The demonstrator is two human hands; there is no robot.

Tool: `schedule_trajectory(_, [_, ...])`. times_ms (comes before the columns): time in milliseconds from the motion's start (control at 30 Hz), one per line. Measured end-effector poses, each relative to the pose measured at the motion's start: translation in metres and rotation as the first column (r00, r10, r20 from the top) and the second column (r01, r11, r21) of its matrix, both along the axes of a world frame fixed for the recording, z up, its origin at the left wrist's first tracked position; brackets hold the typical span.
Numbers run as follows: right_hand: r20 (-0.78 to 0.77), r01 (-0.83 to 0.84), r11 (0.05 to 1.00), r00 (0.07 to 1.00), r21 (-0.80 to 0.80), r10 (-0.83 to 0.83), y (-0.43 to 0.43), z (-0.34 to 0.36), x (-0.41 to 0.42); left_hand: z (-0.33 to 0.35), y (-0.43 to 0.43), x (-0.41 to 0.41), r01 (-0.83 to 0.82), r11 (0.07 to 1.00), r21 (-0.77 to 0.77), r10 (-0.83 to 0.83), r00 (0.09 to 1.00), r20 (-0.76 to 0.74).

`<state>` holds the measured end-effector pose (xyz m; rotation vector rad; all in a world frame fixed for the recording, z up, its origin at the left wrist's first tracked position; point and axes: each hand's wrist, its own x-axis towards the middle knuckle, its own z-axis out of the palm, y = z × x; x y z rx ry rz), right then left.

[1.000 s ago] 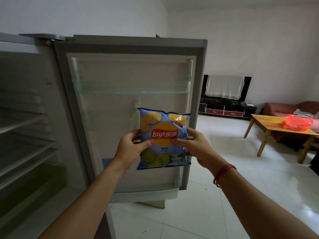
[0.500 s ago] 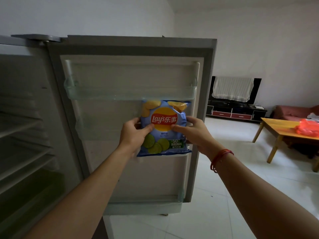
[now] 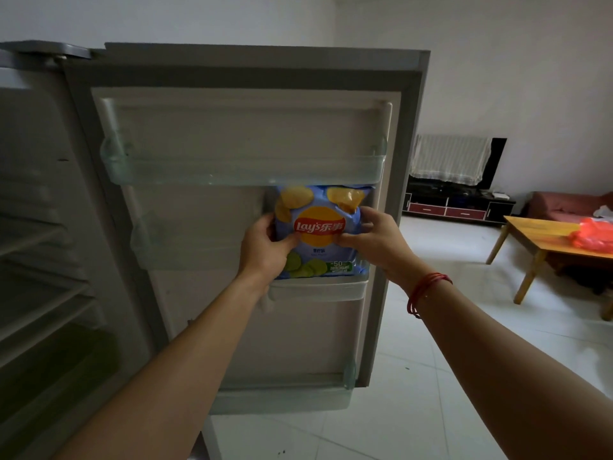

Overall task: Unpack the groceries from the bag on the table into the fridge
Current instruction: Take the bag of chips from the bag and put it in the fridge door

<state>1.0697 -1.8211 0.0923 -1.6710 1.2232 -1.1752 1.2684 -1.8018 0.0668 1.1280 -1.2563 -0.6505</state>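
Note:
A blue Lay's chip bag (image 3: 320, 207) stands upright against the inside of the open fridge door (image 3: 232, 74), its bottom edge at the rim of the middle door shelf (image 3: 318, 290). My left hand (image 3: 265, 249) grips the bag's left side with the thumb across its front. My right hand (image 3: 373, 240) holds the right side, thumb on the logo. The bag's top sits just under the clear upper door shelf (image 3: 245, 171). The red grocery bag (image 3: 593, 235) lies on the wooden table (image 3: 537, 234) at the far right.
The fridge interior (image 3: 43, 260) with several wire shelves is open on the left. A lower door shelf (image 3: 282, 398) runs along the door's bottom. A dark TV stand (image 3: 457, 200) and a red sofa (image 3: 564, 204) stand behind the table. White tiled floor spreads to the right.
Both hands have carried the chip bag up and closer to the door, from in front of the lower door to the middle shelf. The view has moved nearer to the fridge.

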Motion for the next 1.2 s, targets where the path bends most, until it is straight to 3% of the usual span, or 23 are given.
schedule_trajectory(200, [-0.185, 0.040, 0.999, 0.982, -0.006, -0.040, -0.006, -0.017, 0.001, -0.016, 0.000, 0.000, -0.047, 0.992, 0.113, 0.029, 0.987, 0.157])
schedule_trajectory(633, [-0.315, 0.074, 0.991, 0.943, -0.112, -0.106, -0.006, -0.016, 0.004, -0.015, 0.004, 0.000, -0.167, 0.984, 0.057, 0.141, 0.938, 0.318])
schedule_trajectory(967, [-0.363, 0.069, 0.988, 0.925, -0.139, -0.115, 0.001, -0.018, -0.001, -0.010, 0.024, -0.004, -0.117, 0.991, 0.064, 0.090, 0.940, 0.328])
schedule_trajectory(1200, [-0.503, 0.069, 0.974, 0.847, -0.218, -0.172, 0.036, -0.018, -0.007, -0.002, 0.063, -0.004, -0.125, 0.992, -0.024, 0.120, 0.863, 0.491])
